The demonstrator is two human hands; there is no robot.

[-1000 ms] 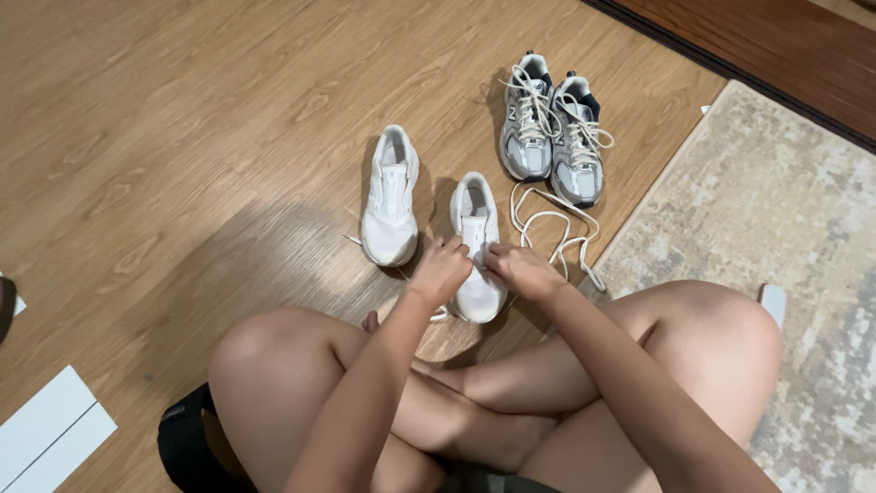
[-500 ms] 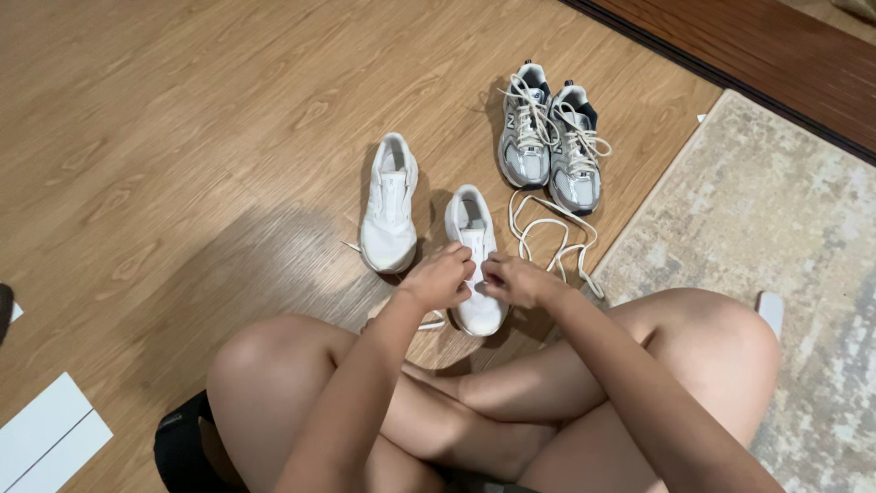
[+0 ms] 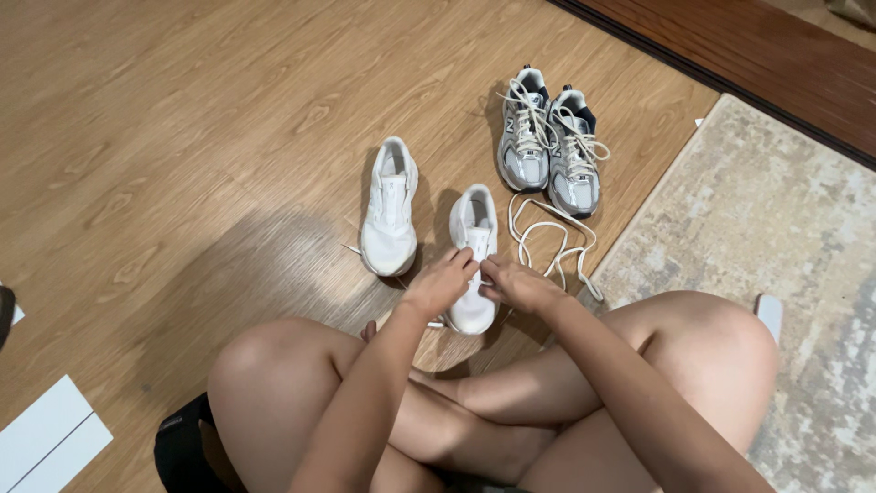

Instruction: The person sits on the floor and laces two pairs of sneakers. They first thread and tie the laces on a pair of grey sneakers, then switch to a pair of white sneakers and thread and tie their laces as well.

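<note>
I sit cross-legged on the wood floor with a white sneaker (image 3: pixel 474 228) in front of my knees. My left hand (image 3: pixel 442 281) and my right hand (image 3: pixel 516 281) rest on its front half, fingers pinched at the lace area near the tongue. What the fingertips pinch is too small to make out. A second white sneaker (image 3: pixel 390 206) lies just to the left, without laces. A loose white shoelace (image 3: pixel 551 234) curls on the floor to the right of the shoe under my hands.
A pair of grey and white laced sneakers (image 3: pixel 547 139) stands farther back. A pale patterned rug (image 3: pixel 776 210) covers the right side. White flat sheets (image 3: pixel 50 443) lie at the lower left. A dark wooden threshold (image 3: pixel 730 55) runs along the top right.
My hands have shifted slightly on the sneaker, fingertips drawing closer together over the tongue. The view has dipped a little; the shoes themselves stay put.
</note>
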